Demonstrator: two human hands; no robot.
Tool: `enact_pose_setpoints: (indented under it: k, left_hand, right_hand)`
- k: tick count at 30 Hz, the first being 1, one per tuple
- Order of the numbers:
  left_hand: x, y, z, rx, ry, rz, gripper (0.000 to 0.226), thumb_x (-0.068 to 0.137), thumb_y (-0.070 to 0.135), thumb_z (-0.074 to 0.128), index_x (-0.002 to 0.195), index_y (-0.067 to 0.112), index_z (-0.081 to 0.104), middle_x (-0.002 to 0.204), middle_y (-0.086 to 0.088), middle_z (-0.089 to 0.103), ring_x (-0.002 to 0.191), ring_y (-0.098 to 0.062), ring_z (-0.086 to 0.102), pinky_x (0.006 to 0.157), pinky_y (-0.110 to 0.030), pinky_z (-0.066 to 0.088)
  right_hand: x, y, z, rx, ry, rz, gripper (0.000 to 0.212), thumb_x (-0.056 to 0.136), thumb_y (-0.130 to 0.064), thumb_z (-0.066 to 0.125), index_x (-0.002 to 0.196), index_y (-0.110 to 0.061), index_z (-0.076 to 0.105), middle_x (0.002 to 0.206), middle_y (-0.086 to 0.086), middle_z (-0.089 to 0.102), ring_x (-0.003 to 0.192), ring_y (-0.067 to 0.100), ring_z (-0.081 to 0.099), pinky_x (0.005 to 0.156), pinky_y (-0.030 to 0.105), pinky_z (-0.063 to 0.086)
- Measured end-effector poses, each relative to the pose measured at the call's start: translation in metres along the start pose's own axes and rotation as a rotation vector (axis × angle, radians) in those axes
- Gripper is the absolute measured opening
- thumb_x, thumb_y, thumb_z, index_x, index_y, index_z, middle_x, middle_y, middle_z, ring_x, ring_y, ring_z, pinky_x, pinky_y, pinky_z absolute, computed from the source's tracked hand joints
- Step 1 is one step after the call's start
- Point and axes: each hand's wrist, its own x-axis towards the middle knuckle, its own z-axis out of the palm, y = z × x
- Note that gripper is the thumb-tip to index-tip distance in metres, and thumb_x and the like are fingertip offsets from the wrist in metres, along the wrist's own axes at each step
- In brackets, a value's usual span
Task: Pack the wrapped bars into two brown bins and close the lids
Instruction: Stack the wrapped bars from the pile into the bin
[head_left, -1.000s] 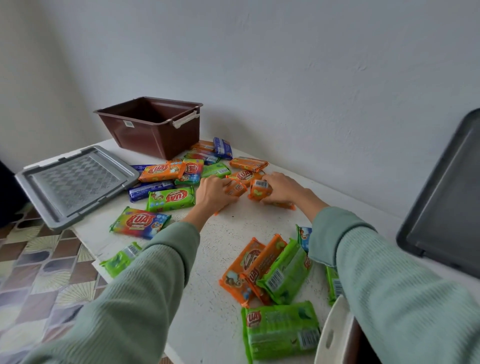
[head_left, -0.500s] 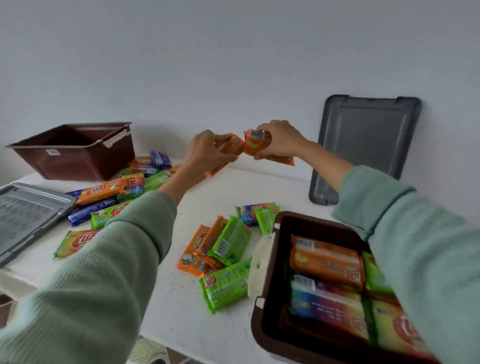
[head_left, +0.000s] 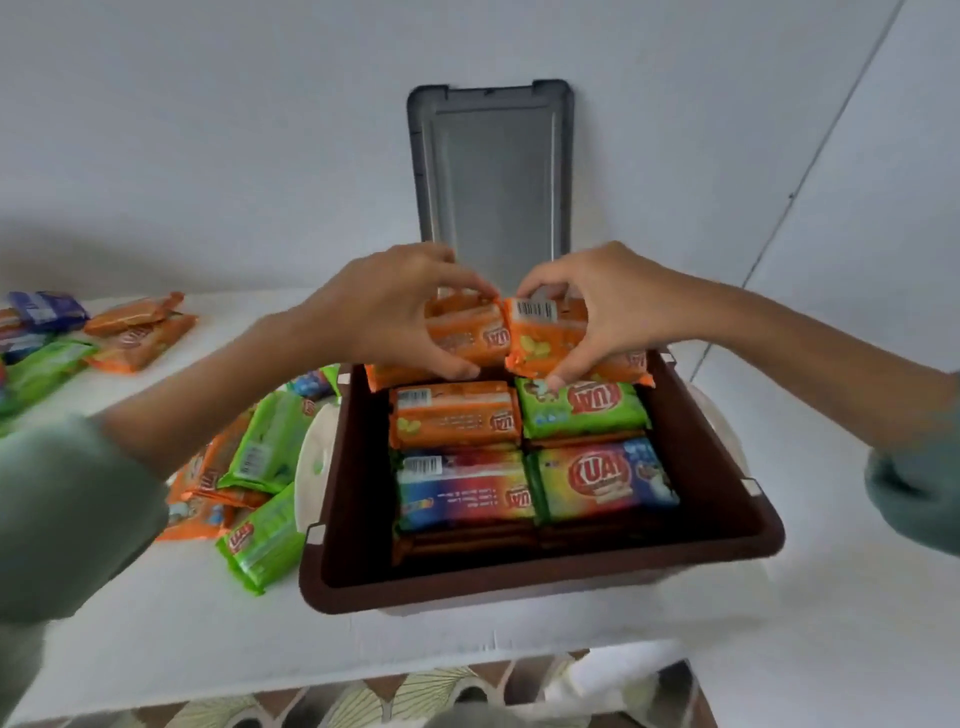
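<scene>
A brown bin stands open in front of me on the white table, with several wrapped bars laid in rows inside: an orange one, a green one and two rainbow ones. My left hand grips an orange bar over the bin's far end. My right hand grips another orange bar right beside it, the two bars touching end to end. The second brown bin is out of view.
A grey lid leans upright against the wall behind the bin. Loose green and orange bars lie just left of the bin, more bars at the far left. The table's front edge is close, with tiled floor below.
Both hands carried the orange bars from the pile at the left over to the far end of the filled bin. My view swung right, so the empty bin and flat lid left the frame.
</scene>
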Motion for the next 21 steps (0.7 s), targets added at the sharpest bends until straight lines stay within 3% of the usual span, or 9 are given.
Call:
enact_pose_setpoints:
  k: [4,7,9,15,17,21]
  left_hand:
    - [-0.004,0.031,0.037,0.040,-0.275,0.130,0.081,0.058,0.077,0.054,0.126,0.035,0.045,0.105,0.011,0.050,0.090,-0.005,0.049,0.071,-0.019,0.044]
    - [0.000,0.042,0.056,0.128,-0.351,0.169,0.087,0.062,0.070,0.066,0.132,0.027,0.035,0.105,0.010,0.045,0.087,-0.006,0.043,0.069,-0.023,0.044]
    - [0.000,0.044,0.061,0.168,-0.347,0.185,0.090,0.063,0.069,0.066,0.132,0.025,0.030,0.108,0.010,0.043,0.087,-0.005,0.038,0.068,-0.021,0.038]
    - [-0.013,0.049,0.068,0.211,-0.406,0.219,0.084,0.062,0.068,0.066,0.127,0.026,0.031,0.124,0.009,0.043,0.108,-0.009,0.045,0.072,-0.020,0.035]
    - [-0.014,0.049,0.068,0.206,-0.400,0.206,0.084,0.061,0.070,0.065,0.125,0.027,0.032,0.123,0.010,0.044,0.107,-0.009,0.046,0.073,-0.021,0.037]
    - [-0.010,0.052,0.064,0.256,-0.407,0.202,0.083,0.062,0.072,0.062,0.124,0.027,0.031,0.123,0.010,0.039,0.106,-0.007,0.041,0.059,-0.018,0.026]
  right_hand:
    - [-0.024,0.011,0.037,-0.059,-0.224,-0.025,0.078,0.058,-0.048,0.082,0.124,-0.027,0.049,0.109,-0.010,0.055,0.093,0.002,0.047,0.067,0.007,0.035]
    - [-0.030,0.014,0.055,-0.162,-0.250,-0.064,0.082,0.059,-0.053,0.079,0.127,-0.024,0.042,0.100,-0.012,0.039,0.088,0.004,0.038,0.059,0.010,0.029]
    - [-0.032,0.014,0.059,-0.204,-0.229,-0.084,0.083,0.060,-0.055,0.077,0.127,-0.023,0.039,0.102,-0.010,0.037,0.092,0.005,0.036,0.062,0.015,0.034]
    - [-0.037,0.003,0.070,-0.275,-0.288,-0.124,0.087,0.063,-0.055,0.076,0.133,-0.023,0.035,0.135,-0.005,0.040,0.124,0.013,0.039,0.098,0.027,0.041]
    - [-0.036,0.002,0.070,-0.265,-0.301,-0.121,0.089,0.063,-0.054,0.076,0.134,-0.021,0.033,0.135,-0.004,0.040,0.124,0.014,0.039,0.101,0.030,0.042]
    - [-0.032,0.002,0.066,-0.301,-0.317,-0.145,0.091,0.063,-0.059,0.073,0.134,-0.020,0.032,0.134,-0.004,0.041,0.122,0.014,0.039,0.100,0.029,0.040]
